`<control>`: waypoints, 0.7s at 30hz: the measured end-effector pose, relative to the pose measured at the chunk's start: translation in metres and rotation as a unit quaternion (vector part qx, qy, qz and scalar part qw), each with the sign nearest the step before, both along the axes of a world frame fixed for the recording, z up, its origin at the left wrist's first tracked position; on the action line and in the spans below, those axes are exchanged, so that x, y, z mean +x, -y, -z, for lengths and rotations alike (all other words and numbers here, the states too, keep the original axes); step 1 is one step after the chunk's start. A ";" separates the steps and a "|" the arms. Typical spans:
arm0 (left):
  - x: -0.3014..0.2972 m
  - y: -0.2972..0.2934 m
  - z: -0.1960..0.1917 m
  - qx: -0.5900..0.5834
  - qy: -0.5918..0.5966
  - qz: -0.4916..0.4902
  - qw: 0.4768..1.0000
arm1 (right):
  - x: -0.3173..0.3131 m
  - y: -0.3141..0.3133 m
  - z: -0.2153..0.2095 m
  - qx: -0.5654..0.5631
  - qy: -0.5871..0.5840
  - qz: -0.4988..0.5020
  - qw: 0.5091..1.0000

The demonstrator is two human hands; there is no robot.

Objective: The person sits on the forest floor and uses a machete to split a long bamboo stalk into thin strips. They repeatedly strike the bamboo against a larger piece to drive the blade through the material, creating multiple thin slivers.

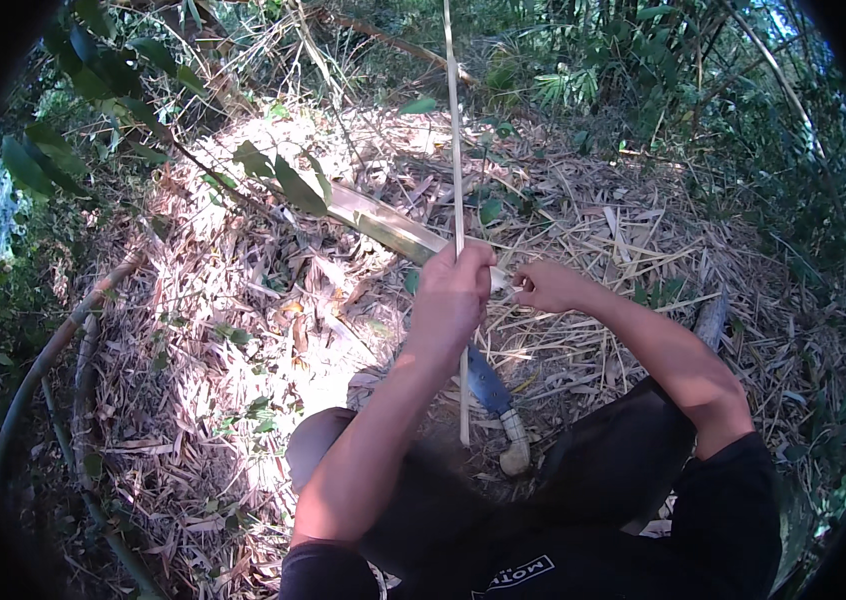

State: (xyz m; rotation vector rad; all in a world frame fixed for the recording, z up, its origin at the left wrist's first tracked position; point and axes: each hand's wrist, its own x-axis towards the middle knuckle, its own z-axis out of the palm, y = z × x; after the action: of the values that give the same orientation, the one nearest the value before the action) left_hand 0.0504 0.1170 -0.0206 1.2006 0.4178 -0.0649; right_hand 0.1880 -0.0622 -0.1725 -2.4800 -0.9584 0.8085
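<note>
My left hand [451,295] is closed around a long, thin bamboo strip [457,150]. The strip stands nearly upright in the picture, reaching past the top edge and down between my knees. Behind that hand lies a wider split bamboo piece [383,222], slanting away to the far left. My right hand [551,287] is just to the right, its fingertips pinched together by a pale end beside the left hand; what they hold is too small to make out. Below the left hand rests a knife with a broad dark blade [486,382] and a wrapped, curved handle [514,442].
Dry leaves and many pale shavings [608,255] cover the ground. A leafy branch [288,185] hangs in from the upper left. Curved stems [53,350] stand at the left, and a short log [713,318] lies by my right elbow. Dense green growth surrounds the spot.
</note>
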 end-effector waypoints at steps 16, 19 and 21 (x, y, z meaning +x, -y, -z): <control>-0.088 -0.167 0.007 0.197 0.064 -0.160 0.965 | -0.190 0.023 0.198 -0.205 -0.142 0.081 0.965; -0.125 -0.139 0.050 0.112 0.029 -0.180 0.977 | -0.182 0.036 0.219 -0.130 -0.156 0.150 0.968; -0.142 -0.133 0.069 0.100 -0.005 -0.204 0.974 | -0.191 0.044 0.228 -0.053 -0.163 0.191 0.967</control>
State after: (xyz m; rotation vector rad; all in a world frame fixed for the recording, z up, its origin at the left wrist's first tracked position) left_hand -0.0921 0.2503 -0.0900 1.2909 0.6855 0.3323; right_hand -0.0029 -0.1057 -0.4001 -2.4014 -0.3177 1.1042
